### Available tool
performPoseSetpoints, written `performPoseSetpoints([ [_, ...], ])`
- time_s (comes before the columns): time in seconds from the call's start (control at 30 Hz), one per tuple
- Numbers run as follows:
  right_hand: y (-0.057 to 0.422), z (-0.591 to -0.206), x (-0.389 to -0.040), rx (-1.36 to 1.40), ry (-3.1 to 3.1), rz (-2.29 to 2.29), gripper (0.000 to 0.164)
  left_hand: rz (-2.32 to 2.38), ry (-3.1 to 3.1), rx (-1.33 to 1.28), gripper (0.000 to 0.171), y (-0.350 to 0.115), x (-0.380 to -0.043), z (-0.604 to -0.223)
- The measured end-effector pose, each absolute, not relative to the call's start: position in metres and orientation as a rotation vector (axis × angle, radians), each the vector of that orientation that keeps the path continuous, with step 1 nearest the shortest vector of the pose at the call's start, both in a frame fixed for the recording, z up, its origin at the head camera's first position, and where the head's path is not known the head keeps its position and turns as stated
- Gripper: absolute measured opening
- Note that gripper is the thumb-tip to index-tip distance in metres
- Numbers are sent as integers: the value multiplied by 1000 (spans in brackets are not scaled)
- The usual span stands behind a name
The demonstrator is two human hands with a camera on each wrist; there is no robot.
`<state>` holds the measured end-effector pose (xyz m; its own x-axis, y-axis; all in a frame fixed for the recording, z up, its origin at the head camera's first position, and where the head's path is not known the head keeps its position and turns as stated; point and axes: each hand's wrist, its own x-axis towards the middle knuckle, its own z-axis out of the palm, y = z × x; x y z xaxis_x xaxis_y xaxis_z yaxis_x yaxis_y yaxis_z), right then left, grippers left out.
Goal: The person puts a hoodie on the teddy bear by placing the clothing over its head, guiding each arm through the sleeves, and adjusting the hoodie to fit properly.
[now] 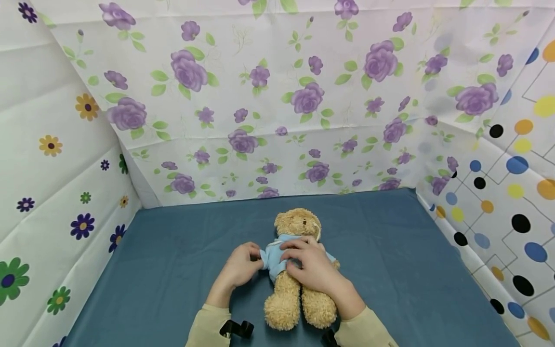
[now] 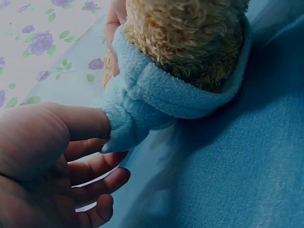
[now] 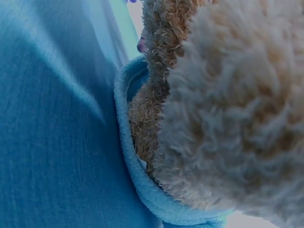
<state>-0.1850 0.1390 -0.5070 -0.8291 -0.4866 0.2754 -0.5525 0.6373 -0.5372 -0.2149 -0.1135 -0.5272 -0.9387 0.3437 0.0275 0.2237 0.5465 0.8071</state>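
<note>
A tan plush teddy bear [image 1: 284, 294] lies on its back, head away from me, wearing a light blue fleece top [image 1: 275, 260]. At the top's left side, my left hand [image 1: 241, 265] pinches the end of a sleeve [image 2: 124, 121] between thumb and fingers; the other fingers hang loosely below it. My right hand [image 1: 315, 266] rests across the bear's chest, fingers spread over the fabric and covering much of the front. In the right wrist view the bear's furry leg [image 3: 237, 114] fills the right side, above the top's blue hem [image 3: 130, 156].
A dark blue cloth [image 1: 182, 260] covers the table. Behind stands a white sheet with purple flowers [image 1: 308, 99]. Flowered sheeting [image 1: 47, 193] lines the left side, and dotted sheeting [image 1: 511, 221] the right. A black wrist strap [image 1: 236, 329] sits at the left sleeve cuff.
</note>
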Motion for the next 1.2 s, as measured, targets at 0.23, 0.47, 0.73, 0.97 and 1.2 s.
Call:
performPoseSetpoints([
  [0.23,141,-506,-184,856,-2777,942,16,1431,2728,408,17,-112,-215,-528],
  [0.47,140,-504,-183,847,-2804,927,17,1520,2882,353,15,-105,-219,-533],
  [0.73,135,-507,-182,824,-2799,906,17,1328,3166,512,10,-100,-220,-533],
  [0.97,137,-508,-184,820,-2795,942,15,1398,2739,630,22,-122,-221,-524],
  [1.2,145,-506,-190,810,-2741,1159,29,1282,2798,742,20,-129,-221,-526],
])
